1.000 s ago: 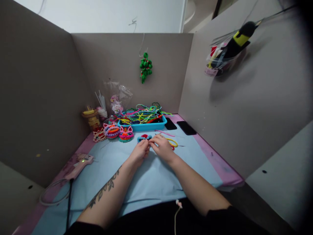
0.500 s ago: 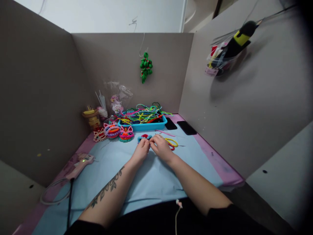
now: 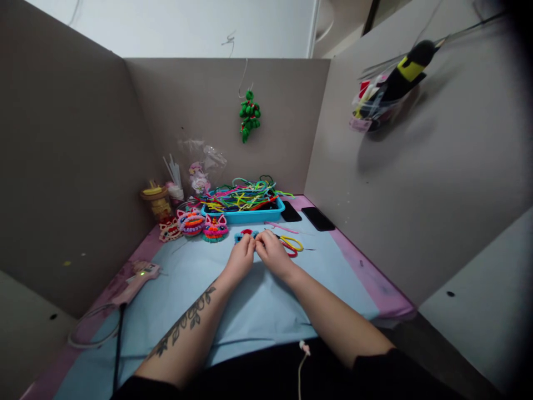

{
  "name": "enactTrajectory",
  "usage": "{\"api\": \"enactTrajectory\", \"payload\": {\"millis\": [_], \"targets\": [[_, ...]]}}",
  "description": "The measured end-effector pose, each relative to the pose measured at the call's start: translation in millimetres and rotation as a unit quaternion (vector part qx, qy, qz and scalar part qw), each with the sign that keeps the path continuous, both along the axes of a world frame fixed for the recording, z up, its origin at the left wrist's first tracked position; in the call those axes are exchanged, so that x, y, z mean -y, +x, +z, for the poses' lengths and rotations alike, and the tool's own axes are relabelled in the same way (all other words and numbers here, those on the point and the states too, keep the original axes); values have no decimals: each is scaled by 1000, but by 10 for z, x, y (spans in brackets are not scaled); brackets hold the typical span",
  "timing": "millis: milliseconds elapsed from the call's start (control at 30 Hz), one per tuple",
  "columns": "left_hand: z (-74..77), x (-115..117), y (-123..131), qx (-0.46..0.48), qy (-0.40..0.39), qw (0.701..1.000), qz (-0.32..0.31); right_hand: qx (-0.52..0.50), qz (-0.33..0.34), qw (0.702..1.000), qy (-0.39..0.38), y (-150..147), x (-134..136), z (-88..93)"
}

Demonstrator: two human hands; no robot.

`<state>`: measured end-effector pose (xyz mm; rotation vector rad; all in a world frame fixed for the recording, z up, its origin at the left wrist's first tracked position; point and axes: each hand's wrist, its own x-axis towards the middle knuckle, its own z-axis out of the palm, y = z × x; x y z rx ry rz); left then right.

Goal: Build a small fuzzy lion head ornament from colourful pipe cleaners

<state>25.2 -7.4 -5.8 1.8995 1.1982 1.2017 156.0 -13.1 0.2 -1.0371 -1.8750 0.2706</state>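
Observation:
My left hand (image 3: 240,257) and my right hand (image 3: 272,254) meet side by side on the light blue mat (image 3: 258,300), fingers curled and pinched together. Their fingertips press on a small blue and red pipe-cleaner piece (image 3: 245,234) lying just beyond them. What exactly each finger grips is too small to make out. Yellow-handled scissors (image 3: 292,243) lie right of my right hand. A pink pipe cleaner (image 3: 281,226) lies behind them.
A blue tray (image 3: 244,214) full of colourful pipe cleaners stands at the back. Finished pipe-cleaner figures (image 3: 202,224) sit left of it. Two black phones (image 3: 317,218) lie at the right. A pink glue gun (image 3: 135,279) with cable rests at the left. Grey partition walls surround the desk.
Both hands have slid a little farther from me, toward the small blue and red piece, and drawn closer together. Nothing else moved.

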Motion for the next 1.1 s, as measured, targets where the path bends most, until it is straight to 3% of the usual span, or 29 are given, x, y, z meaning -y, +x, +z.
{"api": "enactTrajectory", "payload": {"millis": [433,700,933,1100], "targets": [[12,1,-19,-35,19,999,-10,-43,22,996,-72,8,-38,-17],[88,53,-63,8,-17,999,-28,-99,9,988,-114,-33,-17,-3],[110,66,-79,-39,-7,999,9,-110,27,980,-162,-57,-6,-15],[105,13,-86,15,-11,999,-39,-129,48,976,-168,-51,11,3]]}}
